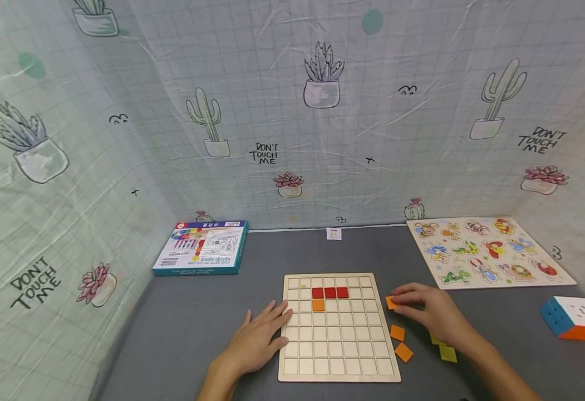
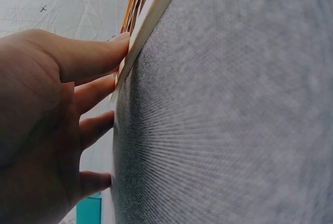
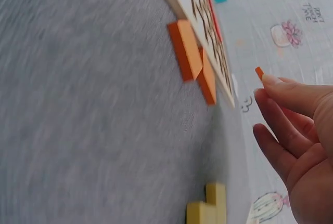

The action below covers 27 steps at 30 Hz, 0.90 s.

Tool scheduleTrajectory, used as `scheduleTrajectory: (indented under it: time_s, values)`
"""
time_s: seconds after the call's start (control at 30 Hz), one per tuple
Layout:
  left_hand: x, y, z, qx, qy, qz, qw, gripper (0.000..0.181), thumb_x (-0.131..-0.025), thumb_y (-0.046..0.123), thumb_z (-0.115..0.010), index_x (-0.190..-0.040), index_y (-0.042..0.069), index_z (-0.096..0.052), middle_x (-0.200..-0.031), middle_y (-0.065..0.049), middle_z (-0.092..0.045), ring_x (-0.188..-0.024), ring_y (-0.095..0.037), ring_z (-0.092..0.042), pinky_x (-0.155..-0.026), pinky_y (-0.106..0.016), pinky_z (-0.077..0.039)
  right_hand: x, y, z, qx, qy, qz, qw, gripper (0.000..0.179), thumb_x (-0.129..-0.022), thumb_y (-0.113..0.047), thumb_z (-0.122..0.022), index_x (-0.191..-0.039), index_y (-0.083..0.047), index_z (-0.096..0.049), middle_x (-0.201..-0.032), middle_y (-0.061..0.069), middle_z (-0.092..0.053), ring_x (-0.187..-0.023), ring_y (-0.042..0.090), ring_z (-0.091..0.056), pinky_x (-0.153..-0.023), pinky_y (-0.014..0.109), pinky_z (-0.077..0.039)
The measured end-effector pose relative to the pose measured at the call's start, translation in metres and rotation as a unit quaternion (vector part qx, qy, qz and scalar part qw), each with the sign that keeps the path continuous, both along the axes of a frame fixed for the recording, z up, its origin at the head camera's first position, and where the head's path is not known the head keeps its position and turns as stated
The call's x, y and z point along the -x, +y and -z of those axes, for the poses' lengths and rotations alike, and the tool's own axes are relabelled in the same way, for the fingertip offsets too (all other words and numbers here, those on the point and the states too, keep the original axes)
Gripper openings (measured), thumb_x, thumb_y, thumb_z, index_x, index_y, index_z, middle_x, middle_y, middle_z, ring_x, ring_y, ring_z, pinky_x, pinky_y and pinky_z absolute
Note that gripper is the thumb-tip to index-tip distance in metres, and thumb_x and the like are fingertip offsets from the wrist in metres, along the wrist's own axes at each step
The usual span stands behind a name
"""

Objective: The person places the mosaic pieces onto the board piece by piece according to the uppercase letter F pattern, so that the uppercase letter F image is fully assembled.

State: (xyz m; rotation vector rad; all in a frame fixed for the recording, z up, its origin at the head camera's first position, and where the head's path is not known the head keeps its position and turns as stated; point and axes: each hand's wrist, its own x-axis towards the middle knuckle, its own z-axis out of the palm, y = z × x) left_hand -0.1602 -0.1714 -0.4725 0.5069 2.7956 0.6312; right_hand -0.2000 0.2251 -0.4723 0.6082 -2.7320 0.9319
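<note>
A wooden grid board (image 1: 342, 351) lies at the middle of the grey table. Three red square tiles (image 1: 330, 293) form a row in its upper cells, and one orange tile (image 1: 318, 305) sits below the leftmost red one. My left hand (image 1: 254, 340) rests at the board's left edge, fingers spread, thumb and fingertips on the rim. Just right of the board, my right hand (image 1: 429, 312) pinches an orange tile (image 3: 259, 71) between thumb and fingers, raised above the table in the right wrist view. Two loose orange tiles (image 1: 397, 333) lie beside the board's right edge.
Yellow-green tiles (image 1: 448, 354) lie under and beside the right forearm. A puzzle board with insect pictures (image 1: 492, 253) lies at the back right, a puzzle cube (image 1: 575, 317) at the far right. A flat box (image 1: 202, 248) stands back left. Printed curtain (image 1: 272, 128) surrounds the table.
</note>
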Motion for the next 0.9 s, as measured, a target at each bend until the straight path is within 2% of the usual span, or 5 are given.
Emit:
scheduleTrajectory:
  time_s: [0.13,0.33,0.5,0.7,0.9]
  values:
    - [0.0,0.0,0.0,0.004,0.004,0.001,1.0,0.058,-0.098,0.034,-0.066,-0.153,0.023,-0.05,-0.167,0.002,-0.038,-0.156,-0.035,-0.033,-0.117,-0.078,-0.02,0.001,-0.009,-0.004,0.033,-0.01,-0.009,0.9994,0.018,-0.084,-0.015,-0.082,-0.102,-0.018,-0.083,-0.111,-0.002,-0.076,-0.097,0.013,-0.072,-0.079,0.021,-0.06]
    - [0.0,0.0,0.0,0.004,0.002,0.002,1.0,0.058,-0.098,0.034,-0.065,-0.153,0.023,-0.049,-0.167,0.002,-0.037,-0.156,-0.035,-0.032,-0.117,-0.078,-0.02,0.002,-0.023,-0.007,0.088,-0.047,-0.024,0.9947,0.018,-0.086,-0.01,-0.08,-0.104,-0.012,-0.082,-0.113,0.006,-0.075,-0.097,0.011,-0.072,-0.076,0.016,-0.06]
    - [0.0,0.0,0.0,0.002,-0.001,0.002,1.0,0.058,-0.099,0.035,-0.065,-0.153,0.023,-0.049,-0.167,0.002,-0.037,-0.156,-0.035,-0.032,-0.117,-0.078,-0.019,0.003,-0.031,-0.01,0.097,-0.06,-0.032,0.993,0.021,-0.085,-0.006,-0.079,-0.105,-0.011,-0.082,-0.115,0.008,-0.074,-0.099,0.013,-0.072,-0.077,0.016,-0.06]
    - [-0.001,0.0,-0.001,0.003,-0.004,-0.002,1.0,0.058,-0.098,0.035,-0.065,-0.153,0.023,-0.05,-0.167,0.002,-0.037,-0.156,-0.035,-0.032,-0.117,-0.078,-0.019,0.005,-0.039,-0.014,0.094,-0.05,-0.036,0.9937,0.021,-0.086,-0.005,-0.079,-0.106,-0.012,-0.082,-0.116,0.005,-0.074,-0.104,0.021,-0.072,-0.08,0.017,-0.06]
    - [0.0,0.0,-0.001,0.001,0.003,0.001,1.0,0.058,-0.098,0.034,-0.066,-0.153,0.023,-0.05,-0.167,0.001,-0.038,-0.156,-0.035,-0.033,-0.117,-0.078,-0.02,0.006,-0.052,-0.019,0.102,-0.051,-0.041,0.9926,0.019,-0.086,-0.008,-0.08,-0.105,-0.011,-0.082,-0.114,0.003,-0.075,-0.104,0.021,-0.072,-0.079,0.016,-0.06]
